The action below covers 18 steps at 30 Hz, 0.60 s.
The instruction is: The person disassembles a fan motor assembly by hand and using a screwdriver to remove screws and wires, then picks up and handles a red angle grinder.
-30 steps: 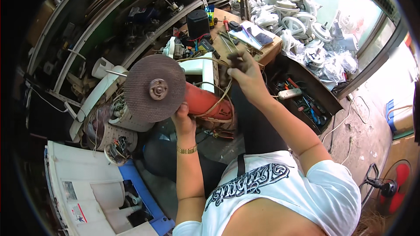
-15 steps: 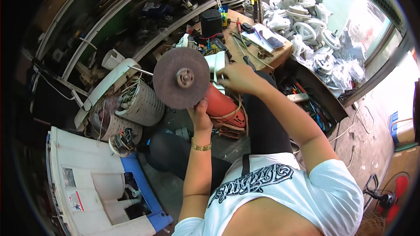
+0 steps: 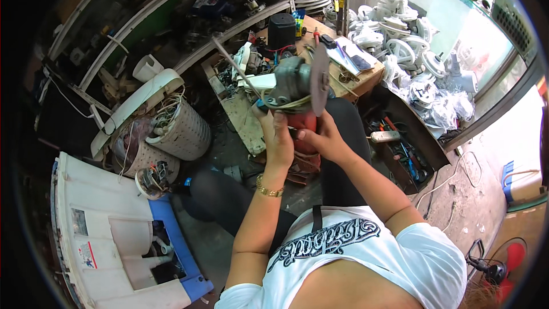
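Observation:
An angle grinder (image 3: 287, 83) with a grey metal head and red body is held up in front of my lap. My left hand (image 3: 279, 140) is closed round the left side of its red body, just below the head. On the opposite side my right hand (image 3: 327, 139) grips the body too, its thumb near a small dark part. The worn brown cutting disc (image 3: 318, 80) stands edge-on, facing right. From the head a thin metal side rod (image 3: 231, 60) points up and left. Part of the body and its lower end are hidden by my hands.
A low wooden table (image 3: 249, 131) cluttered with tools and parts stands beyond my knees. At right sit an open dark toolbox (image 3: 432, 157) and a heap of white pulleys (image 3: 400, 46). Perforated baskets (image 3: 186, 134) and a white-and-blue appliance panel (image 3: 86, 206) lie left.
The grinder has turned, so its disc goes from facing me at the left to edge-on at the right. My right hand has come down onto the body beside my left.

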Tool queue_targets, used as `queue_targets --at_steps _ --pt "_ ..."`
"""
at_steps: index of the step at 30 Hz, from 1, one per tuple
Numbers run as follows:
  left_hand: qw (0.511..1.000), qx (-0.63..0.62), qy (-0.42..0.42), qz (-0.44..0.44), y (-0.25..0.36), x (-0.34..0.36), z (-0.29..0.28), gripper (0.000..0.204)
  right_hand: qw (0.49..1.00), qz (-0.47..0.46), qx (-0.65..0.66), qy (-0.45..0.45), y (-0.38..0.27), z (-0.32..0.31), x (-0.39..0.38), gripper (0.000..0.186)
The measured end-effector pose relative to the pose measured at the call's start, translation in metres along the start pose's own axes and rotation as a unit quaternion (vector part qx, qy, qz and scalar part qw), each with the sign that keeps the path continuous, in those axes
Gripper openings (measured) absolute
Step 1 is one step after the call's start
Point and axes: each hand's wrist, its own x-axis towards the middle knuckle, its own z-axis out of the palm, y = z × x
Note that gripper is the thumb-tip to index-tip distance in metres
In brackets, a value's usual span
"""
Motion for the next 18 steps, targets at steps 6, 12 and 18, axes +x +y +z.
queue_targets --at_steps 6,12,18 --pt "0.972 0.208 -0.113 0.003 0.008 -0.006 -0.007 0.045 0.981 -0.085 0.087 0.150 -0.007 -0.031 0.000 0.084" --pt "0.971 0.233 -0.031 0.051 0.043 -0.010 0.013 0.016 0.971 -0.083 0.138 0.177 -0.044 -0.073 0.004 0.089" --pt "0.969 0.212 -0.114 0.060 0.026 0.006 0.035 0.035 0.929 -0.040 0.203 0.308 -0.077 -0.063 0.001 0.093"
